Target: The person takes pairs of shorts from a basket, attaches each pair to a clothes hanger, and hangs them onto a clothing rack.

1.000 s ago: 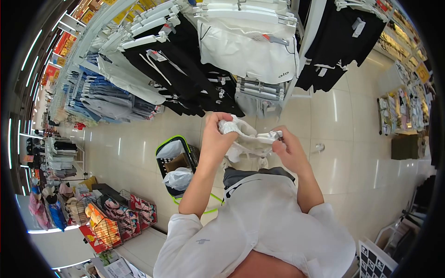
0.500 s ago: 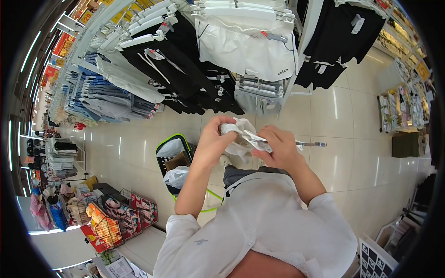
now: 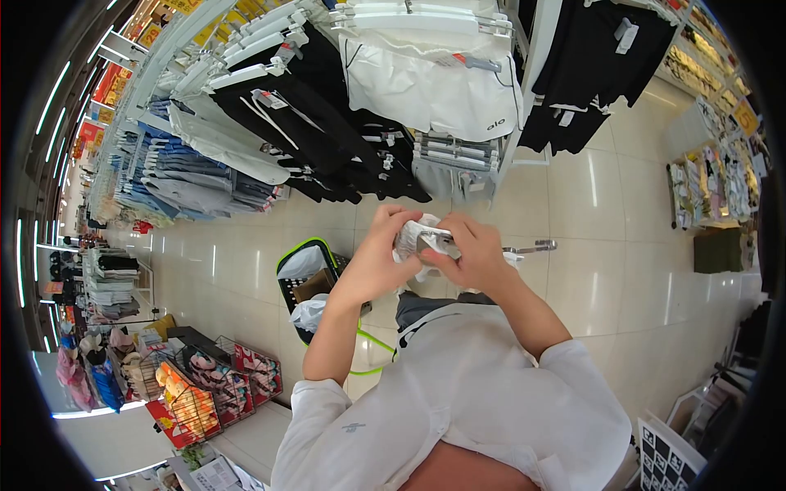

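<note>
In front of my body, my left hand [image 3: 381, 258] is closed around a bunched white garment [image 3: 407, 240]. My right hand [image 3: 475, 252] pinches at the garment's right side, where a clip hanger lies along it. The hanger's grey end [image 3: 536, 246] sticks out to the right beyond my right hand. Thumbs and forefingers of both hands nearly meet over the cloth. Part of the hanger and the lower folds of the garment are hidden behind my fingers.
A black shopping basket with a green rim [image 3: 307, 243] stands on the floor at left, holding a white plastic bag [image 3: 310, 313]. Ahead are racks with white shorts [image 3: 430, 86] and black trousers [image 3: 286, 114]. Wire bins [image 3: 192, 389] stand at lower left.
My right hand has moved left toward my left hand, and the hanger end has shifted left with it. The white garment is more bunched between both hands.
</note>
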`<control>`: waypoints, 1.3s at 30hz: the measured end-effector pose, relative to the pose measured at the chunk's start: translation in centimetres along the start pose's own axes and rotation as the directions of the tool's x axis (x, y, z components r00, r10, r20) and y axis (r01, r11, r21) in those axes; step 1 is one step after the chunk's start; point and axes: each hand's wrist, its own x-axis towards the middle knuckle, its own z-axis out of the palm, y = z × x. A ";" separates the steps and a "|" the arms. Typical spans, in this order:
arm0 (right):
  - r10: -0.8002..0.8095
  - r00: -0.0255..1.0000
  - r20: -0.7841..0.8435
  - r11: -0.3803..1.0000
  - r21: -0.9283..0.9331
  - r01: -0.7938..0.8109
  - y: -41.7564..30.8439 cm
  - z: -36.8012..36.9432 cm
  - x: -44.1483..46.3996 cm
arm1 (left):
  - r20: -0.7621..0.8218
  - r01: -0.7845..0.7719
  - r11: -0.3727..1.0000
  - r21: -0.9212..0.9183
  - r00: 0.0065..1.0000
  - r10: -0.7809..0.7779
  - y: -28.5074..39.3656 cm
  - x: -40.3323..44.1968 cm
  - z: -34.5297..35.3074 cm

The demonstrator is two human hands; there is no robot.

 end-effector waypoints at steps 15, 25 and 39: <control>0.370 0.841 0.396 0.821 0.285 -0.495 -0.2 -1.4 2.4 | -0.024 -0.130 0.760 0.636 0.982 0.188 0.9 0.9 0.8; -0.202 0.964 0.172 0.970 0.173 0.172 -3.3 -0.3 -5.4 | -0.476 -0.182 0.837 0.515 0.752 0.456 2.7 -1.2 -5.5; 0.209 0.916 0.342 0.683 0.619 -0.387 6.3 4.3 3.2 | -0.238 -0.529 0.812 0.247 0.779 0.580 4.2 -5.0 -2.8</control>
